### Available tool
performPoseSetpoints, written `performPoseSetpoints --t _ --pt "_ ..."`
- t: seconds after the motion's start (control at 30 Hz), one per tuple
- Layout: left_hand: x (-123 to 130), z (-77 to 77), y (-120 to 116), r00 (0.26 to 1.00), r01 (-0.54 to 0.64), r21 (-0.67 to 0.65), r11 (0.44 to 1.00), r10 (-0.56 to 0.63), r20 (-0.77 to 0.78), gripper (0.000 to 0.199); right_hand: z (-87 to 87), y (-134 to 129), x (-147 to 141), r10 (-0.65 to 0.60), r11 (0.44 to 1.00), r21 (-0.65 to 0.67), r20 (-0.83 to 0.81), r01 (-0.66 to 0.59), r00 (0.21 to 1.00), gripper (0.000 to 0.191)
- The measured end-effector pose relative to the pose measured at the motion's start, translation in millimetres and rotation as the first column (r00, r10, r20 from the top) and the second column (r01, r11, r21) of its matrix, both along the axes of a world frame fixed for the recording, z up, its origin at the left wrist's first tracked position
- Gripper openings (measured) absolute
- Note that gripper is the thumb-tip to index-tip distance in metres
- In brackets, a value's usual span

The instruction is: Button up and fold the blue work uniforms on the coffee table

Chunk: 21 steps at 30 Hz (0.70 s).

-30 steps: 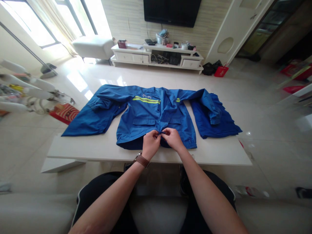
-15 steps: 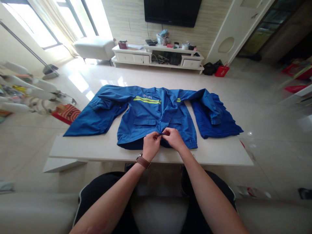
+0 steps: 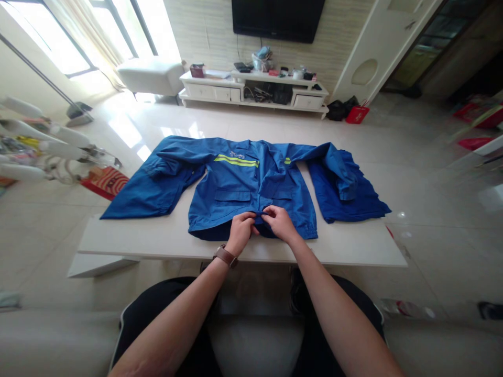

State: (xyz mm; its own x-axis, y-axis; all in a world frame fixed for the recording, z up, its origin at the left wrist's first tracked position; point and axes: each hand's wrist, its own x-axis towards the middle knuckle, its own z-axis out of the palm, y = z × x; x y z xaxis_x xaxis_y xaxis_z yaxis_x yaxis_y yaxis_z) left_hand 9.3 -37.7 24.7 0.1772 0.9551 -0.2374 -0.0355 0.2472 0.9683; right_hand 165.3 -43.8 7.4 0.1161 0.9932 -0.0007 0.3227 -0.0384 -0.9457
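A blue work jacket with yellow-green stripes across the chest lies spread, front up, its hem towards me. At the middle of the hem my left hand pinches the cloth edge. Close beside it, my right hand grips the hem with thumb and fingers. A short bit of raised hem shows between the two hands. The fingertips partly cover the jacket's front opening, so I cannot make out any fastener there. Darker blue cloth lies under the sleeve on the right.
The jacket rests on a low white table. Beyond the glossy floor stands a white TV cabinet loaded with small items. A red bag and a white rack are on the left; another red bag sits far right.
My left hand has shifted slightly left, widening the gap between my hands along the hem. The right hand stays nearly in place, and the jacket lies as before.
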Motion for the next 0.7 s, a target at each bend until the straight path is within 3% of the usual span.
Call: performPoseSetpoints --t 0.13,0.27,0.53,0.7 --pt "7.4 1.0 8.6 0.970 -0.042 -0.197 0.979 0.087 0.225 0.015 1.0 3.7 0.8 -0.041 0.999 0.025 -0.102 0.044 0.994 0.023" --pt "14.0 -1.5 11.9 0.954 -0.092 -0.233 0.968 0.153 0.259 0.009 6.0 3.8 -4.0 -0.077 0.994 0.072 -0.085 0.083 0.993 0.023" --pt "16.0 2.7 11.8 0.923 -0.041 -0.284 0.958 0.145 0.355 0.011 16.0 3.6 -6.9 -0.123 0.982 0.141 -0.052 0.129 0.991 0.018" --pt "14.6 0.0 10.9 0.923 -0.054 -0.296 0.954 0.161 0.350 0.005 17.6 2.5 -5.6 -0.098 0.989 0.108 -0.033 0.101 0.995 0.018"
